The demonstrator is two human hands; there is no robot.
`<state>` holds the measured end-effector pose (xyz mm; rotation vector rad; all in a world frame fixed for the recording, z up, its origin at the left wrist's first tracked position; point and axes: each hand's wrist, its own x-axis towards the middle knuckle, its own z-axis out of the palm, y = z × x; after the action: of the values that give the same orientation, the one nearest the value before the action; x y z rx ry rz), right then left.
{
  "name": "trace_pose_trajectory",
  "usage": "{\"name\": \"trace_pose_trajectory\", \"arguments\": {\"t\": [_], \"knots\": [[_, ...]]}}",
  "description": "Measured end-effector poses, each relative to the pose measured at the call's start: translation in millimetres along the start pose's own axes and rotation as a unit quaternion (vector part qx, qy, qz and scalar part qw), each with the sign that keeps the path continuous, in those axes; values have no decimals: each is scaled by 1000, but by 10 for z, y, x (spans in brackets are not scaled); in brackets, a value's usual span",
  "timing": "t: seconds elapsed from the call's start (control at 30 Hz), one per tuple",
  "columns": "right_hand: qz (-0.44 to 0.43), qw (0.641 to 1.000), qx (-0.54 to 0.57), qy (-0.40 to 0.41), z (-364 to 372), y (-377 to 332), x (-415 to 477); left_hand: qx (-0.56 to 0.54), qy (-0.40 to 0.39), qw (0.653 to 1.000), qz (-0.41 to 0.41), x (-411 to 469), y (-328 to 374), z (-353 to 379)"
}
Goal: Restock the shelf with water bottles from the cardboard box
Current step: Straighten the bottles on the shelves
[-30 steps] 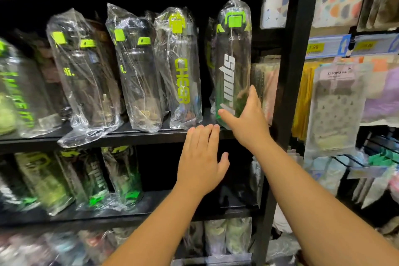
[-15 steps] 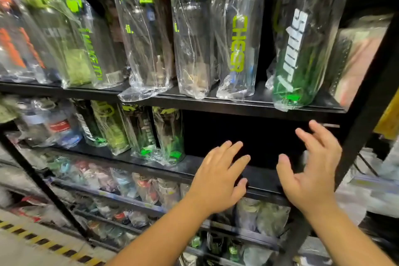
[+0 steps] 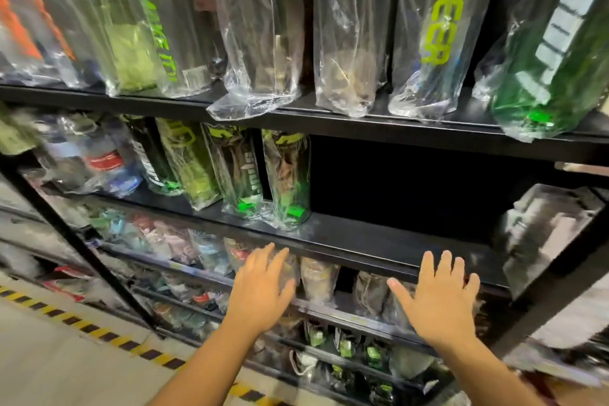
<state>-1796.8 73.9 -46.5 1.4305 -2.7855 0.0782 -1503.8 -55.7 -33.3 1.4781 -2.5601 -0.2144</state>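
**Empty hands, a half-filled middle shelf**

Both hands hover in front of the black metal shelving, just below the front edge of the middle shelf board (image 3: 395, 252). The left hand (image 3: 260, 290) and the right hand (image 3: 440, 306) have straight, spread fingers. Neither grip has hold of anything, and no bottle is being carried.

The water bottles, each in a clear plastic bag, stand on the boards. The top shelf board (image 3: 362, 128) carries a row of bagged bottles (image 3: 349, 43) from its left end to its right end. The last of them is a green bottle with white lettering (image 3: 543, 76), and its bag overhangs the front edge. On the middle shelf board, four dark and green bagged bottles (image 3: 286, 175) stand toward the left end, and the right half of the board is bare. The lower boards hold more wrapped goods (image 3: 318, 277), too blurred to name.

The cardboard box is not plainly in view. As far as this shows, the top row looks stocked and the task is partway through. The bare right half of the middle board looks like the space left to fill, and with both hands empty, the next bottle has yet to be fetched from the box.
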Motion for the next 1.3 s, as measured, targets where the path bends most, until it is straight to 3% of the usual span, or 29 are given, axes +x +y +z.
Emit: {"name": "trace_pose_trajectory", "arguments": {"t": [0.13, 0.27, 0.43, 0.6, 0.67, 0.77, 0.87, 1.07, 1.3], "knots": [[50, 999, -14, 3, 16, -358, 60, 1, 2, 1000, -3, 266, -445, 15], [90, 996, -24, -15, -32, -785, 106, 40, 0, 998, 50, 440, -897, 61], [79, 997, 15, -8, -27, -1424, 229, 17, 71, 993, 96, 650, -1503, 132], [58, 982, 176, 22, -104, -2061, 315, -3, 152, 975, 162, 732, -2097, 148], [33, 964, 264, 13, -194, -2336, 350, 7, 189, 967, 173, 753, -2322, 130], [69, 927, 367, 28, -303, -2659, 467, 39, 221, 947, 230, 772, -2548, 125], [122, 908, 395, 61, -387, -2861, 564, 31, 206, 953, 219, 788, -2582, 171], [165, 913, 364, 87, -443, -3045, 650, -1, 124, 978, 166, 771, -2485, 242], [140, 907, 373, 134, -296, -2956, 650, -17, 162, 967, 198, 739, -2521, 244]]}}
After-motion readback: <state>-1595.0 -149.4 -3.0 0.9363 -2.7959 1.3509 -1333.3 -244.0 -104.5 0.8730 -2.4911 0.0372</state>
